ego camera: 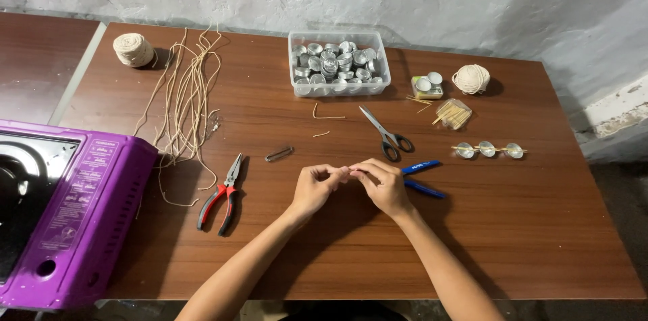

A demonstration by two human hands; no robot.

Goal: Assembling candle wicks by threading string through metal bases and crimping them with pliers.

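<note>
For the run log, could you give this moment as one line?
left hand: pinching something small | right hand: pinching it too | nearby: blue-handled tool, scissors

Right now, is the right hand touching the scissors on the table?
Apart. The head view shows bare brown table between the right hand and the scissors, which lie farther from the person.

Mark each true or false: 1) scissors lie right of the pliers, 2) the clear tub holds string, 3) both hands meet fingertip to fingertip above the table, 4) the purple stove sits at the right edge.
1) The scissors lie right of the red-handled pliers. True.
2) The clear plastic tub holds string. False: it holds small metal cups.
3) The left hand and right hand meet at the fingertips above the table. True.
4) The purple stove sits at the right edge. False: it is at the left.
</note>
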